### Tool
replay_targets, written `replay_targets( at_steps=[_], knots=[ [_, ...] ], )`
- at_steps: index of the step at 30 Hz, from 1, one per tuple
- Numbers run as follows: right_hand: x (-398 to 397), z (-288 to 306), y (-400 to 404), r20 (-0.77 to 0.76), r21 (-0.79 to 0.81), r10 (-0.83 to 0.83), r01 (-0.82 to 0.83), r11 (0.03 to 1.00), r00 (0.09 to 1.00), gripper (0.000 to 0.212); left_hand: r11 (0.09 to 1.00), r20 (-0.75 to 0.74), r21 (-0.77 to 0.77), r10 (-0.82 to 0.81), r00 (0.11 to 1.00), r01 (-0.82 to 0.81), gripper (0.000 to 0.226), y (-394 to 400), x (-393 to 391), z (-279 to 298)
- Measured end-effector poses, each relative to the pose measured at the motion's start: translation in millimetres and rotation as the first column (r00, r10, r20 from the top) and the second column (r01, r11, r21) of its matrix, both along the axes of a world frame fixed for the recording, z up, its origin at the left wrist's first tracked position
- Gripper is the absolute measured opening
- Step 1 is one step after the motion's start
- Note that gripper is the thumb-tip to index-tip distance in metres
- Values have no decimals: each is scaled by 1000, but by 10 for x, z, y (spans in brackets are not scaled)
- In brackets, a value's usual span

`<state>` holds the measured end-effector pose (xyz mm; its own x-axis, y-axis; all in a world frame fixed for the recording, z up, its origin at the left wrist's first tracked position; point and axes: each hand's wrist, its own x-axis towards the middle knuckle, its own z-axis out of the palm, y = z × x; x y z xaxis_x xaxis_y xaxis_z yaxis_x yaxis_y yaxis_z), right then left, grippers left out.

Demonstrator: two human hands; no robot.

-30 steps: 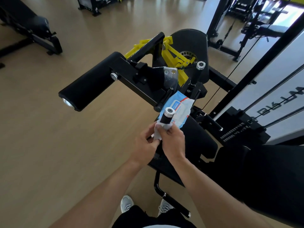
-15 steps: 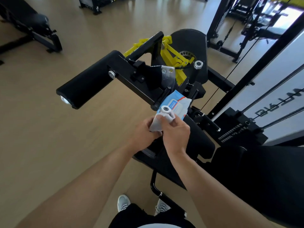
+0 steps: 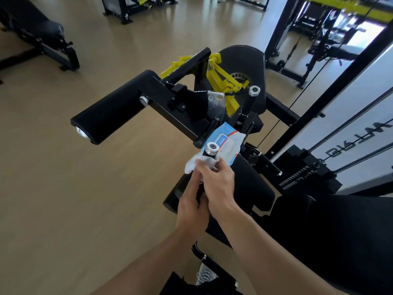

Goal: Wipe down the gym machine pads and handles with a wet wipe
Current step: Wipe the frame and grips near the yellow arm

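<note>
White panel (image 3: 353, 116): large dark block letters on its face, seen reversed and cut by the frame edge and the cables in front; no word can be made out with certainty.
Wipes pack (image 3: 223, 143): a blue label patch with white print and a red stripe; the print is too small and blurred to read.
Elsewhere: no numbers, brand names or signs can be read on the machine or on the floor.

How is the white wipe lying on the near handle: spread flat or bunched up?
Bunched up. The white wipe is crumpled around the near handle, pinched by the right hand.
</note>
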<state>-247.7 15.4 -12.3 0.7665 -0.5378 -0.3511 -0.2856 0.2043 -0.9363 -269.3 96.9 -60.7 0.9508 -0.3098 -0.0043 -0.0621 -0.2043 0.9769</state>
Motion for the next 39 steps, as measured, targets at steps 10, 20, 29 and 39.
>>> replay_targets(
  at_steps=[10,20,29,39],
  knots=[
    [-220,-139,-11,114,61,72,-79,995,991,57,995,-159,49,90,983,-83,68,-55,349,171],
    [-255,-103,-70,127,72,73,-83,994,989,43,991,-212,-119,28,977,-54,65,-134,98,269],
    [-204,-190,-54,189,141,70,-97,985,980,41,998,-181,-56,-44,982,34,59,-58,460,211],
    [-212,-200,15,251,190,61,-111,975,966,58,985,-144,-120,-143,979,126,70,-67,427,350]
  ],
)
